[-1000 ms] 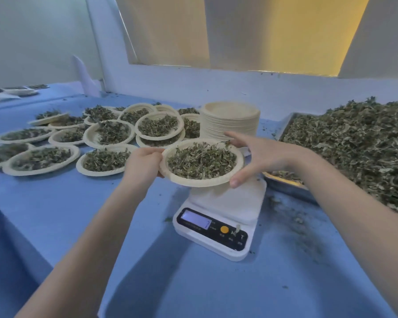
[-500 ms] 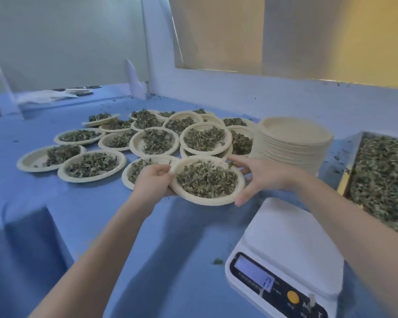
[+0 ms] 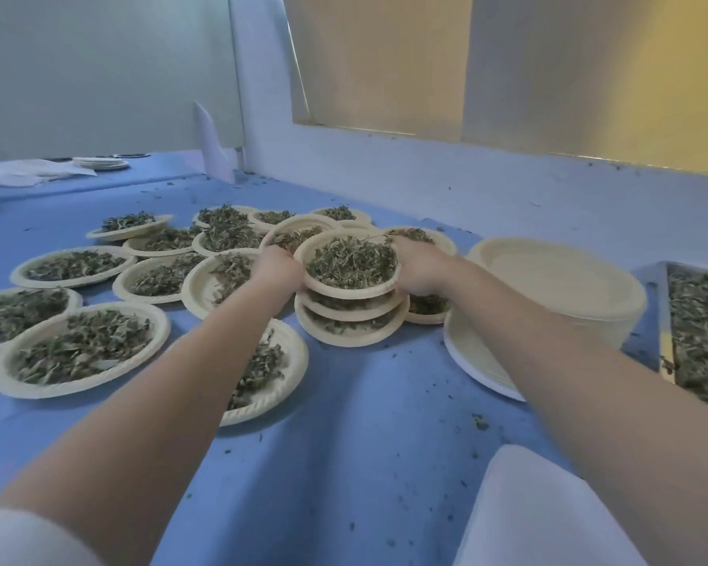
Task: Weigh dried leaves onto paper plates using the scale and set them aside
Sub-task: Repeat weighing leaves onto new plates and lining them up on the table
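Covering most of the view is a blue table (image 3: 364,422), dotted with leaf crumbs, which carries everything else. At its right edge a bin of loose dried leaves (image 3: 699,341) shows in part, and the white scale (image 3: 520,504) shows only as a corner at the bottom, nothing resting on the visible part. Beside the bin stands a tall stack of unused plates (image 3: 556,279). To the left lie many filled plates (image 3: 78,349), some overlapping, none far apart.

The held plate (image 3: 350,265), heaped with dried leaves (image 3: 348,259), sits atop a short pile of filled plates (image 3: 350,324) near the middle of the table; whether it already rests on that pile or hangs just above cannot be told. The left hand (image 3: 276,267) grips its left rim and the right hand (image 3: 419,265) its right rim, fingers curled around the edge on each side.

Handling, as judged: plate and load look very light, the paper thin and liable to flex, and the leaves loose enough to spill or blow off at a tilt. Hold is best taken at opposite points of the rim, keeping the plate level. The pile beneath may be unsteady, since each plate rests on leaves rather than on a flat base.
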